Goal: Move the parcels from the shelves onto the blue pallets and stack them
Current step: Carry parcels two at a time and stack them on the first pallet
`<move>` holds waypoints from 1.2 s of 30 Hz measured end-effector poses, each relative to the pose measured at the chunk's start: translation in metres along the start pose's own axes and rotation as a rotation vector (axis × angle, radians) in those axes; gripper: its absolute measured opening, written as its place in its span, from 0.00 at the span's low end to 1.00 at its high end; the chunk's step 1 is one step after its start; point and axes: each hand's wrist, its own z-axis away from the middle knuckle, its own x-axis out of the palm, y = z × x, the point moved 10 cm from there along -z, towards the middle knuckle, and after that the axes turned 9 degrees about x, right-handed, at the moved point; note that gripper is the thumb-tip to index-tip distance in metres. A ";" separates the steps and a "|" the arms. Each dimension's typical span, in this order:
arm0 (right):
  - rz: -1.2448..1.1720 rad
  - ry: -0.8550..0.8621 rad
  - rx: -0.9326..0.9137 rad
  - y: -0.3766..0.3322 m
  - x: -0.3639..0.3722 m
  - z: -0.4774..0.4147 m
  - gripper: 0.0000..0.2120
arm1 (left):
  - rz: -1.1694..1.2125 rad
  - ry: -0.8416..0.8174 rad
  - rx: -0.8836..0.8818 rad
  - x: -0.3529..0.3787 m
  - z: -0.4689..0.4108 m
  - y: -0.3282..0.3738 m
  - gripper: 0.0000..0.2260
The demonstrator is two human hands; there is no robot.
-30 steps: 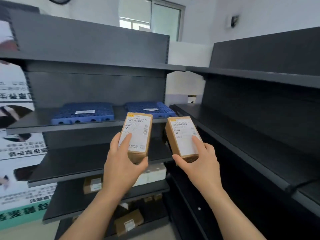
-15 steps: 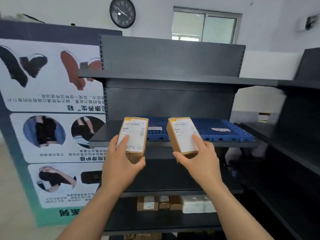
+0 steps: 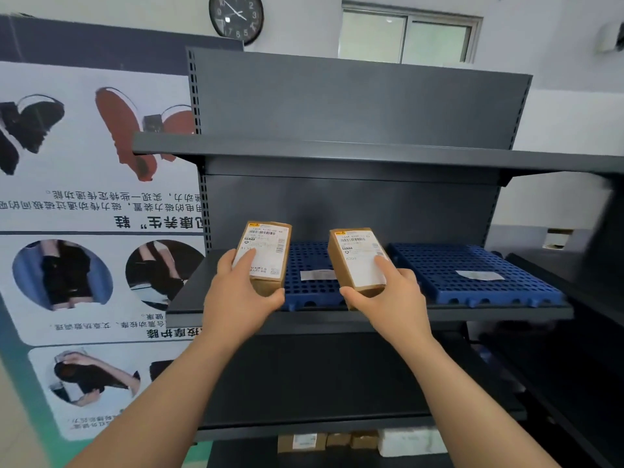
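My left hand (image 3: 241, 298) grips a small brown parcel (image 3: 266, 253) with a white shipping label, held upright in front of the left blue pallet (image 3: 312, 261). My right hand (image 3: 393, 298) grips a second labelled brown parcel (image 3: 358, 258), tilted a little, between the two pallets. The right blue pallet (image 3: 472, 275) lies on the same dark shelf (image 3: 337, 314). Each pallet carries a small white label and nothing else. Both parcels hang in the air just above the shelf's front edge.
A dark metal shelving unit (image 3: 354, 106) fills the middle, with a bare shelf (image 3: 320, 383) below the pallets. Lower down lie several brown parcels (image 3: 304, 442) and a white one (image 3: 412, 440). A printed poster (image 3: 94, 214) stands left. Another dark rack (image 3: 591, 332) runs along the right.
The view has swung left and closed in on the pallet shelf. Both hands have carried their parcels up and forward, level with the blue pallets.
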 end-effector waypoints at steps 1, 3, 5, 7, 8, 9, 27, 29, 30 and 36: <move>0.005 -0.002 -0.008 -0.002 0.005 -0.012 0.41 | -0.004 -0.006 -0.002 0.006 -0.011 -0.002 0.37; 0.002 -0.009 -0.020 -0.004 0.016 -0.037 0.41 | -0.011 -0.017 -0.001 0.019 -0.032 -0.007 0.37; -0.010 -0.020 -0.028 -0.006 0.027 -0.063 0.42 | -0.016 -0.027 -0.010 0.033 -0.055 -0.011 0.37; -0.011 -0.039 -0.033 -0.008 0.038 -0.089 0.42 | -0.010 -0.037 -0.025 0.047 -0.076 -0.014 0.36; -0.007 -0.053 -0.033 -0.008 0.043 -0.101 0.41 | -0.007 -0.041 -0.034 0.054 -0.086 -0.015 0.35; -0.004 -0.067 -0.031 -0.008 0.048 -0.113 0.40 | -0.005 -0.048 -0.045 0.062 -0.095 -0.016 0.34; 0.077 -0.152 -0.054 -0.009 0.145 -0.220 0.32 | 0.016 -0.194 -0.180 0.151 -0.172 -0.070 0.31; 0.084 -0.155 -0.040 -0.011 0.154 -0.222 0.34 | 0.023 -0.215 -0.184 0.155 -0.176 -0.075 0.33; 0.090 -0.151 -0.032 -0.013 0.158 -0.224 0.36 | 0.028 -0.224 -0.182 0.157 -0.178 -0.076 0.33; 0.134 -0.145 -0.009 -0.024 0.173 -0.226 0.35 | 0.024 -0.257 -0.144 0.163 -0.189 -0.084 0.33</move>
